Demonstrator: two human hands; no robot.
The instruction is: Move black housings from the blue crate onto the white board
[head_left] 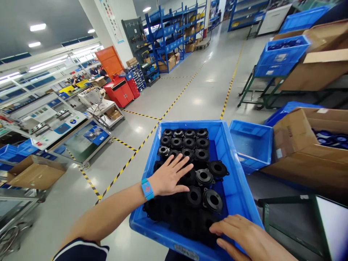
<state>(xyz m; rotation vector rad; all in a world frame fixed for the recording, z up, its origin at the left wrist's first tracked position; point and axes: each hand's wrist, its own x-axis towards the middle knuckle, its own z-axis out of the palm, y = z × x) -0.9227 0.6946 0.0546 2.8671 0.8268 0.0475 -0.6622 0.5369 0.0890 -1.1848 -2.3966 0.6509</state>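
Factory floor | blue bin of black parts | left hand, right hand: fingers released, flat on parts

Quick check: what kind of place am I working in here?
Most likely a factory floor or parts warehouse: blue shelving racks, yellow-black floor tape, and a blue crate of black flanged parts.

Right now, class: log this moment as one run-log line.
left hand: flat on black round flanged parts | right hand: resting on parts at near rim | container: blue plastic crate
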